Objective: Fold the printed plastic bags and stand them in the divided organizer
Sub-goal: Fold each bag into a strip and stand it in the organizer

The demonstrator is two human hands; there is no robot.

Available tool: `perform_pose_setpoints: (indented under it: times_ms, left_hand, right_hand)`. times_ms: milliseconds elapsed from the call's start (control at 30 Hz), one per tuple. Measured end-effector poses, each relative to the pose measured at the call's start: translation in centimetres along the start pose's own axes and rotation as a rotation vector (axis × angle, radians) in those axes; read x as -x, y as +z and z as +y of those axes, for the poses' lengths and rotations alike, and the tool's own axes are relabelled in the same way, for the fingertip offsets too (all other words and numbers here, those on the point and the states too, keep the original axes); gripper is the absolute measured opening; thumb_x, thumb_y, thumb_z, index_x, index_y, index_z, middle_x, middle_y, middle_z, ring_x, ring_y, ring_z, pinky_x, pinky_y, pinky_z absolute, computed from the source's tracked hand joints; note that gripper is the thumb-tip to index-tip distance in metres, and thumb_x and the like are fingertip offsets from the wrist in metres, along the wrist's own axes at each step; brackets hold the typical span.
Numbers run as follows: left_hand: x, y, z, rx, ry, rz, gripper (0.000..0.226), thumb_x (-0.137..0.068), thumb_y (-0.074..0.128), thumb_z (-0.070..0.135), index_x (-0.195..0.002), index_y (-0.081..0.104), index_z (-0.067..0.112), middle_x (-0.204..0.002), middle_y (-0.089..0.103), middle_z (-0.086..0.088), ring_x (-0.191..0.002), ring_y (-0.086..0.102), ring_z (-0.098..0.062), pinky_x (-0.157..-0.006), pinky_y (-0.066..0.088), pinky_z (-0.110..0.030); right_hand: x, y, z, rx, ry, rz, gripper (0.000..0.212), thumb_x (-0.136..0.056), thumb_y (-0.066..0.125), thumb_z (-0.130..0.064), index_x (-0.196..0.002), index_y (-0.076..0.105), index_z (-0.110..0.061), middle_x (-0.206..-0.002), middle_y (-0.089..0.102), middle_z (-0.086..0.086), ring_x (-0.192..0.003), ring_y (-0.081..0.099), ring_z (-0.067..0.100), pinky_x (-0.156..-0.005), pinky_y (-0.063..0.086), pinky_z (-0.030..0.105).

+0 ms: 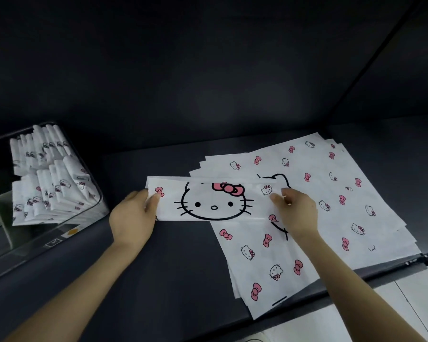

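- Your left hand [134,215]: at the left end of the half-folded bag [213,201], pinching that end with the thumb on top and the fingers curled at the edge.
- Your right hand [297,211]: at the bag's right end, fingers curled and pinching the plastic near a small printed cat face.
- Half-folded bag: white plastic, folded into a long strip. A large cat face with a pink bow faces up. It lies across the table [183,255] between your hands, and its right end overlaps the stack of flat bags [331,193].
- Stack of flat bags: several unfolded sheets, fanned slightly, printed with small pink bows and cat faces. It sits on the right of the table, its near corner reaching the table's front edge.
- Table: dark and matte.
- Organizer [98,193]: clear-walled, on the left, well apart from the stack. A divider shows in its near part.
- Folded bags [47,183]: many, standing packed in rows inside the organizer's far section.
- Wall [208,70]: dark, behind the table.
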State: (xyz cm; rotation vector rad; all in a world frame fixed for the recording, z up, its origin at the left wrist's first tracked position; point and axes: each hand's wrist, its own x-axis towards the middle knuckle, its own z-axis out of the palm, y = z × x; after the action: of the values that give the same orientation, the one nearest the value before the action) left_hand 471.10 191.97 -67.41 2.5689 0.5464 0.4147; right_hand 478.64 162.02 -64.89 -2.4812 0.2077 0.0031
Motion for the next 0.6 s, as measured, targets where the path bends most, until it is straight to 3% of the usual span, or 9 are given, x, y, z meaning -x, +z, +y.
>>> perform_pose_setpoints:
  times_ms: [167, 300, 433, 500, 600]
  left_hand:
    - [0.1, 0.4, 0.1, -0.049, 0.072, 0.044, 0.024, -0.092, 0.064, 0.016, -0.073, 0.063, 0.002, -0.06, 0.047, -0.004, -0.046, 0.037, -0.019, -0.046, 0.015, -0.016]
    - [-1.1, 0.6, -0.1, -0.092, 0.061, 0.02, 0.032, -0.094, 0.061, 0.023, -0.07, 0.058, 0.002, -0.057, 0.053, -0.011, -0.047, 0.047, -0.03, -0.045, 0.02, -0.022]
    - [-1.4, 0.6, 0.3, -0.147, 0.077, 0.008, 0.031, -0.086, 0.071, 0.015, -0.066, 0.053, 0.0, -0.051, 0.052, -0.016, -0.039, 0.049, -0.034, -0.047, 0.014, -0.016]
    - [-1.5, 0.8, 0.5, -0.158, 0.05, 0.009, 0.028, -0.084, 0.073, 0.015, -0.073, 0.055, -0.004, -0.051, 0.053, -0.019, -0.04, 0.051, -0.035, -0.047, 0.013, -0.016]
    - [-1.3, 1.2, 0.5, -0.214, 0.079, 0.042, 0.034, -0.079, 0.078, 0.015, -0.091, 0.054, -0.006, -0.058, 0.054, -0.021, -0.038, 0.05, -0.032, -0.043, 0.021, -0.015]
  right_hand:
    - [-0.3, 0.4, 0.4, 0.112, -0.132, 0.048, 0.023, -0.099, 0.049, -0.027, -0.08, 0.041, -0.016, -0.052, 0.033, -0.001, -0.058, 0.036, 0.03, -0.056, 0.032, 0.033]
    - [-1.4, 1.1, 0.4, 0.156, -0.085, 0.023, 0.029, -0.098, 0.048, -0.026, -0.075, 0.041, -0.011, -0.059, 0.047, 0.01, -0.061, 0.039, 0.031, -0.055, 0.031, 0.032]
    - [-1.8, 1.4, 0.3, 0.199, -0.032, 0.024, 0.035, -0.098, 0.048, -0.026, -0.067, 0.035, -0.015, -0.065, 0.052, 0.012, -0.061, 0.042, 0.032, -0.055, 0.03, 0.029]
    - [-1.8, 1.5, 0.4, 0.202, -0.03, 0.027, 0.038, -0.097, 0.048, -0.027, -0.064, 0.032, -0.019, -0.063, 0.051, 0.01, -0.061, 0.042, 0.031, -0.054, 0.03, 0.029]
    - [-1.7, 1.8, 0.6, 0.184, -0.045, 0.028, 0.026, -0.097, 0.048, -0.027, -0.075, 0.042, -0.014, -0.067, 0.059, 0.013, -0.065, 0.051, 0.035, -0.056, 0.039, 0.032]
